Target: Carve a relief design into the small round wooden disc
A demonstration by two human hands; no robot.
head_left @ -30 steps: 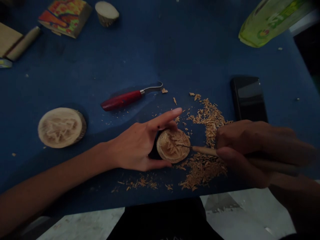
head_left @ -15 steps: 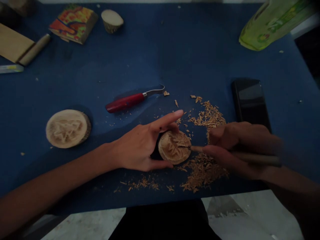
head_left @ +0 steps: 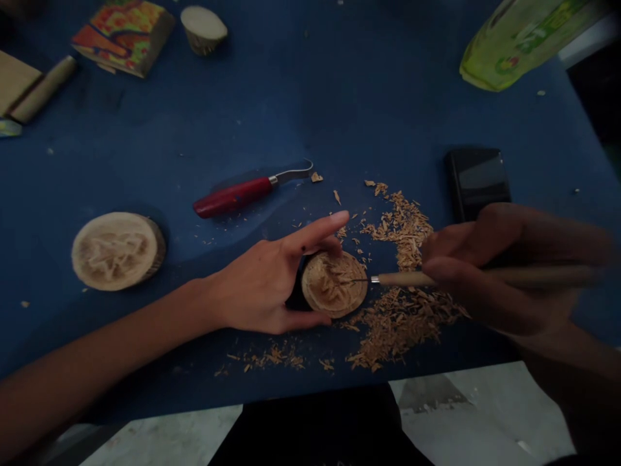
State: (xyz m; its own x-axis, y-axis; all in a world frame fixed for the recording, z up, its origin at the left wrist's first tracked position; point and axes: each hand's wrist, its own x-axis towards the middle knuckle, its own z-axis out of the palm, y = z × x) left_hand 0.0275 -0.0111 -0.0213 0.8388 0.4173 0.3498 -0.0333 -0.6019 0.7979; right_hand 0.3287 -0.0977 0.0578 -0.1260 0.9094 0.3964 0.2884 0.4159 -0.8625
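My left hand (head_left: 276, 278) grips a small round wood slice (head_left: 334, 294) on the blue table, thumb at its near edge and fingers curled around the far side, index finger stretched out. The slice's top bears a carved relief. My right hand (head_left: 499, 265), partly blurred, is closed around the wooden handle of a slim carving gouge (head_left: 400, 278). Its thin metal tip lies over the carved face, seemingly touching it. Wood shavings (head_left: 402, 330) are heaped right of the slice, under and beside the tool.
A red-handled hook knife (head_left: 235, 197) lies beyond my left hand. Left of it rests another carved wood slice (head_left: 119, 251). A black phone (head_left: 478, 181) is behind my right hand. Farther back are a colourful block (head_left: 123, 35), a plain wood piece (head_left: 204, 29) and a green bottle (head_left: 519, 48).
My right hand has shifted right with the gouge, whose metal ferrule now shows outside the slice's edge. My left hand still holds the slice. The view has moved slightly.
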